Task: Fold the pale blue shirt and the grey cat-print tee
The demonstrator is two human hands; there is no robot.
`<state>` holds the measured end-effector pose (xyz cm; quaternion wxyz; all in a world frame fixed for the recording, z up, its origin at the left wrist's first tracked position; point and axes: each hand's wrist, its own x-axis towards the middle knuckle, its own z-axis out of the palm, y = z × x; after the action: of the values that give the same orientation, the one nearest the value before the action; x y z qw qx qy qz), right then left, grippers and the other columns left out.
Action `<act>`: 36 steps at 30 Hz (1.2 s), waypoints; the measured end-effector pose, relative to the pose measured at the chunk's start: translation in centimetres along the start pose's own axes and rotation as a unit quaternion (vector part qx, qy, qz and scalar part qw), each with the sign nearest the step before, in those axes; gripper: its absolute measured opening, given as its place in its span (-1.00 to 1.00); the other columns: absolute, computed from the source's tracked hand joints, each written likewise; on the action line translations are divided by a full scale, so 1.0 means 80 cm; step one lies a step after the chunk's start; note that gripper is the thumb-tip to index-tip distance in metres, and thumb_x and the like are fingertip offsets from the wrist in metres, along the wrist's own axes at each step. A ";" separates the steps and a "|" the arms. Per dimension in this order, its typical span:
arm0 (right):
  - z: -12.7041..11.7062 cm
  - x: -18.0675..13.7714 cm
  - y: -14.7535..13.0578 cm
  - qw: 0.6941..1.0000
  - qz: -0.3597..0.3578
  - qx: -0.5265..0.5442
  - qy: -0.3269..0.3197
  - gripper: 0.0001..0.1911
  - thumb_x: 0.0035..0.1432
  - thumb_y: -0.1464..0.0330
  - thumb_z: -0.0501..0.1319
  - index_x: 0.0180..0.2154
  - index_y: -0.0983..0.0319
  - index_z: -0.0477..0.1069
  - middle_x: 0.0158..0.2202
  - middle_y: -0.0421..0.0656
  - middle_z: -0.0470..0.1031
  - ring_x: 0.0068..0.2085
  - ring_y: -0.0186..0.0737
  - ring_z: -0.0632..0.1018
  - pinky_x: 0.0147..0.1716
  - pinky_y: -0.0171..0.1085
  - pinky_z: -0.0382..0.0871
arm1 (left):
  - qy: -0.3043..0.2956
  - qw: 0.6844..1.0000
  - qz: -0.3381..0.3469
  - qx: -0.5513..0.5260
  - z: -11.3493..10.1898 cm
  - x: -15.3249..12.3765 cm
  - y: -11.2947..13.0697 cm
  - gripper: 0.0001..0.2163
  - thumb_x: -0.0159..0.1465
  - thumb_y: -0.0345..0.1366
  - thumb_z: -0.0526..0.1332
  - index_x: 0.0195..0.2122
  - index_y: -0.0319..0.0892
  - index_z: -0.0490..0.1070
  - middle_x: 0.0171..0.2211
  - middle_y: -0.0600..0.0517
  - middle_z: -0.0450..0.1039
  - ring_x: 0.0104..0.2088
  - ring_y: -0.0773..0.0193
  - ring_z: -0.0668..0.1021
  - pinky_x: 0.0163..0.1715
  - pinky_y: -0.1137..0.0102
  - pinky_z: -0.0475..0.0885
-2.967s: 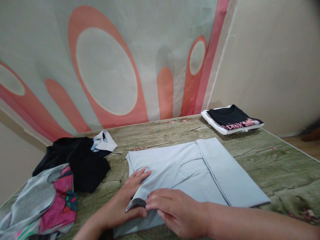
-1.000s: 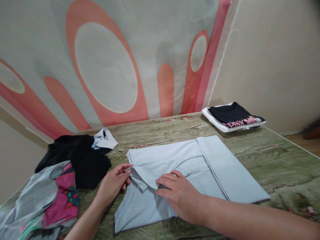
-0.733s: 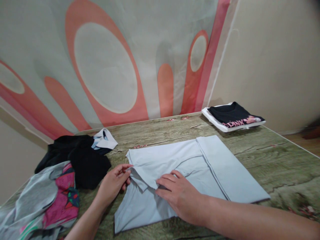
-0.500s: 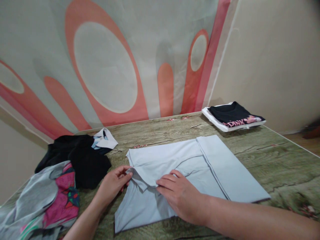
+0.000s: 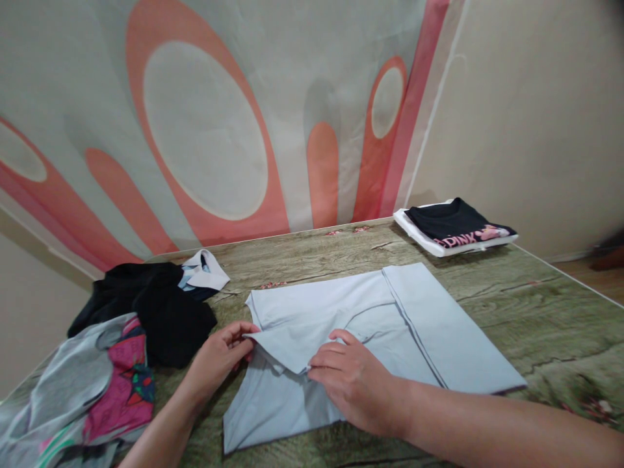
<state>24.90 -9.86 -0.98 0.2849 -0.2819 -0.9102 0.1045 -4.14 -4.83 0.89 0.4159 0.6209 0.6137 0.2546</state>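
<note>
Covering most of the lower view, the worktop [image 5: 492, 292] has a greenish-brown wood-grain surface with dark crack-like lines and small clusters of reddish flowers. A thin whitish edge borders it at the back and on the right. Behind it stands a pale grey-green backdrop [image 5: 292, 78] printed with big orange-pink shapes, some enclosing pale ovals, with a deeper pink band along its right side. Beyond that band is a plain beige wall [image 5: 531, 130], and at far right a strip of brown floor [image 5: 604, 276] shows beside something dark and too blurred to name.

At the near middle of the worktop lies a pale blue-grey garment [image 5: 390, 344], spread flat, its right end a smooth folded panel. The left hand [image 5: 221, 357] pinches the tip of a turned-over flap at the garment's left side; the right hand [image 5: 358, 383] grips the same flap's edge further along, fingers bent.

To the left, a crumpled black garment [image 5: 175, 325] lies against a white collar [image 5: 209, 276], with a grey garment [image 5: 68, 377] bearing a pink print in front. At the back right corner, a folded black shirt [image 5: 439, 221] with pink lettering rests on a folded white item [image 5: 412, 235].
</note>
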 end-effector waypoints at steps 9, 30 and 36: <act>0.003 -0.001 0.006 0.994 0.031 0.086 0.066 -0.80 0.19 0.55 0.18 -0.24 0.18 0.50 -0.24 -0.19 0.61 -0.21 -0.30 0.55 -0.04 -0.18 0.20 | 0.039 0.997 0.040 -0.052 0.004 -0.007 0.009 -0.75 0.13 -0.14 0.30 -0.24 -0.19 0.47 -0.46 0.06 0.42 -0.45 0.28 0.43 -0.44 0.46 0.32; -0.104 -0.002 0.094 0.849 0.146 0.412 -0.295 -0.75 0.12 0.25 0.31 -0.20 0.25 0.59 -0.22 -0.14 0.60 -0.14 -0.24 0.58 -0.11 -0.32 0.38 | -0.168 0.966 0.189 -0.063 0.030 -0.049 0.058 -0.89 0.21 -0.23 0.32 -0.37 -0.13 0.52 -0.30 -0.07 0.55 -0.18 0.06 0.54 -0.11 0.24 0.40; -0.117 0.003 0.040 0.941 0.106 0.190 -0.258 -0.88 0.06 0.31 0.34 -0.35 0.20 0.48 -0.33 -0.22 0.55 -0.29 -0.24 0.53 -0.28 -0.32 0.35 | -0.159 0.967 0.199 -0.017 0.044 -0.061 0.064 -0.95 0.22 -0.29 0.30 -0.36 -0.12 0.52 -0.32 -0.04 0.54 -0.24 0.12 0.55 -0.18 0.31 0.41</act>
<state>31.64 -6.81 5.65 0.0754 -0.2805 -0.8805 0.3746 0.99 -9.79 4.26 0.4592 0.7562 0.3992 0.2406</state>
